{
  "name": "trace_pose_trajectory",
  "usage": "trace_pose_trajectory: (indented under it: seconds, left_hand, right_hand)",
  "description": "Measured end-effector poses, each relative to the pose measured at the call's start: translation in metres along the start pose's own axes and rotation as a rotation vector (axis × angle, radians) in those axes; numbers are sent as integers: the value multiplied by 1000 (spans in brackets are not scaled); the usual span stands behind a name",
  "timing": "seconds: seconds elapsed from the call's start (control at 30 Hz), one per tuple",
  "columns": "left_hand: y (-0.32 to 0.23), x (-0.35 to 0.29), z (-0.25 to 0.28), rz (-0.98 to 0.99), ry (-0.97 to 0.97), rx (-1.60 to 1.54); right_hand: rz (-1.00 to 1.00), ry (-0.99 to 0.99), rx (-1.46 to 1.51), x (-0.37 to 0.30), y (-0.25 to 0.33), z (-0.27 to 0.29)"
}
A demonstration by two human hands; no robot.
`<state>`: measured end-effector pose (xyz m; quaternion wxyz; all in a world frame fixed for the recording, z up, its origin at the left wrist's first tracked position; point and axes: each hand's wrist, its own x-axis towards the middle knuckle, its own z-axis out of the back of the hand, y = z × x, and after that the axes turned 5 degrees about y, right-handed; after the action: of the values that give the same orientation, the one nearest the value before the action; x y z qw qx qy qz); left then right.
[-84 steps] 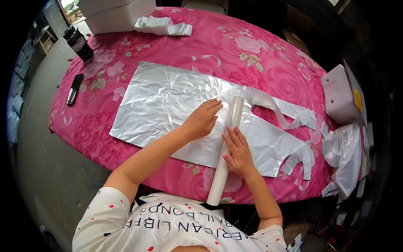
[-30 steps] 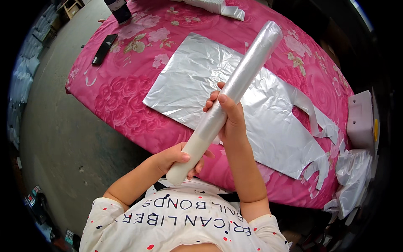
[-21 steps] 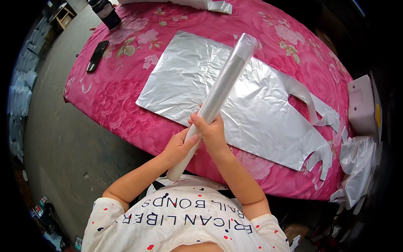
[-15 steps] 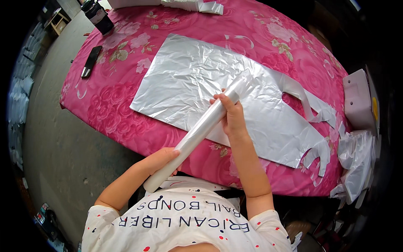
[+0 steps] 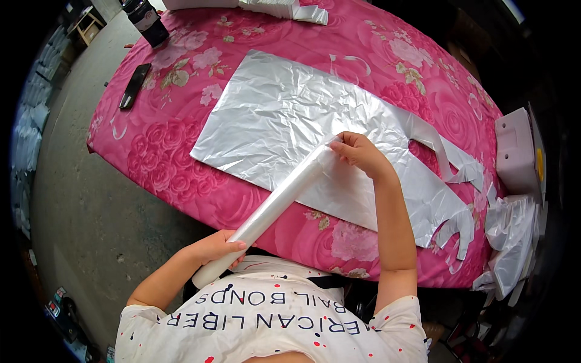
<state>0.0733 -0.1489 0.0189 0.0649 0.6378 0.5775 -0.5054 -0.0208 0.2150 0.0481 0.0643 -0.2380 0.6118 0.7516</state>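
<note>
A long whitish roll of thin plastic film (image 5: 278, 202) slants from my waist up over the table. Near its lower end, my left hand (image 5: 219, 249) is wrapped round it. My right hand (image 5: 362, 152) pinches the film at the upper end, fingers closed. Beneath the roll's upper part lies a flat, crinkled pile of silvery-white plastic bags (image 5: 290, 103), their cut-out handles (image 5: 457, 227) toward the right. How many layers the pile has, I cannot tell.
Pink flowered cloth (image 5: 163, 145) covers the table. A dark bottle (image 5: 147, 24) and a black phone-like object (image 5: 135, 86) are at far left. A white bin (image 5: 519, 151) and loose plastic bags (image 5: 511, 230) stand at right. Folded white plastic (image 5: 284, 11) lies at the back.
My right hand has gone from gripping round the roll to pinching its upper end, moving right and slightly down. My left hand and the roll's lower end have shifted slightly left.
</note>
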Motion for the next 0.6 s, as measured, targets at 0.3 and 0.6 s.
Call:
trace_pose_trajectory:
  seconds: [0.3, 0.6]
  left_hand:
    - [15, -3, 14, 7, 80, 48]
    - [4, -66, 96, 154, 240, 418]
  right_hand:
    - [116, -184, -9, 5, -15, 26]
    - [55, -615, -232, -27, -56, 159]
